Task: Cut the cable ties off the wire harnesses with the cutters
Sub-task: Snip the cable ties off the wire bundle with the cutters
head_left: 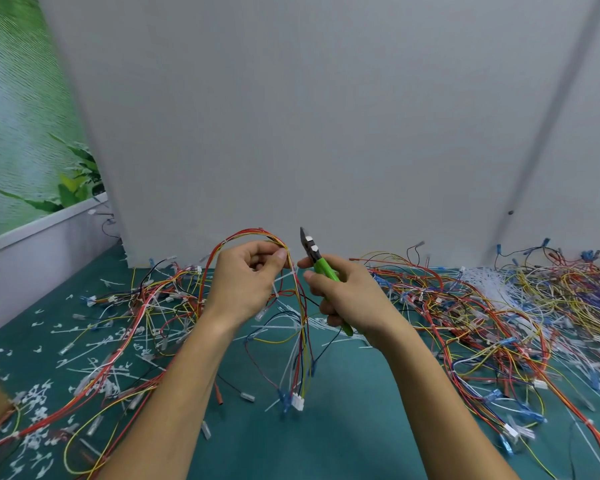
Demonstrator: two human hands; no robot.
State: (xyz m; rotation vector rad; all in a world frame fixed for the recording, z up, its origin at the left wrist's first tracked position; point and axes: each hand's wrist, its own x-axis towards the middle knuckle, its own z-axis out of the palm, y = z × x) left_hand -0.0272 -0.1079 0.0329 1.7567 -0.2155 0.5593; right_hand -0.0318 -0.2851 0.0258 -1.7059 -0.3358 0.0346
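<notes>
Scraps of cut ties (39, 393) litter the green table (343, 427) at left. Left hand (246, 282) pinches a raised wire harness (302, 341) at its loop, with a white cable tie (284, 277) just below the fingertips. Right hand (347, 296) grips green-handled cutters (317, 259), blades upward, beside the loop. Tangled harnesses (482, 317) cover the table at right, before a white panel (291, 116).

Two forearms fill much of the lower half of the picture: the left forearm (174, 393) at lower middle, the right forearm (440, 403) at lower right. Both are bare along all that shows (the bottom edge of the frame cuts them off before the elbows). The left hand (246, 282) and the right hand (347, 299), near the centre of the frame, are bare too. One nail (282, 253) on the left hand shows, cut short.
</notes>
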